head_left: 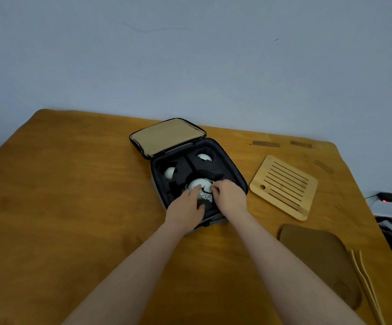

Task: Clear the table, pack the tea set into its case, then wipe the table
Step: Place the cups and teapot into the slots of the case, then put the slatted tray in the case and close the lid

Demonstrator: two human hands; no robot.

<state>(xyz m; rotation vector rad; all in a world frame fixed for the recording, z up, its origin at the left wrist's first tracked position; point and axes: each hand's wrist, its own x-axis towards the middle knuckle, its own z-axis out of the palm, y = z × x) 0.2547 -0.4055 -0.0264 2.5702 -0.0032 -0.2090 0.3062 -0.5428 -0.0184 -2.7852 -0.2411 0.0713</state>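
Both my hands are down in the open black zip-up case (234, 171), which sits mid-table with its tan-lined lid (166, 134) folded back on the far side. The white ceramic teapot (200, 184) sits in the near foam pocket. My left hand (185, 207) lies over it with fingers nearly straight, pressing on the lid rather than gripping. My right hand (229, 195) has its fingers curled in at the pot's right edge, by the thin black cord (207, 190). I cannot tell whether they pinch the cord or the rim.

The pot looks only partly seated. If I push down while it is skewed, the spout or handle may jam against the foam and chip. If the cord gets trapped beneath, the pot may sit proud and the case may not close. A tug on the cord could pull the pot's lid askew, since only flat fingers steady it.

Two small white cups (170, 172) (204, 157) in the far pockets could be knocked if my wrists swing wide. To the right, the slatted bamboo tray (284, 186), brown mat (319, 259) and bamboo tongs (366, 285) wait on the ochre table (73, 184); the tongs lie close to the edge and a careless elbow could send them off.
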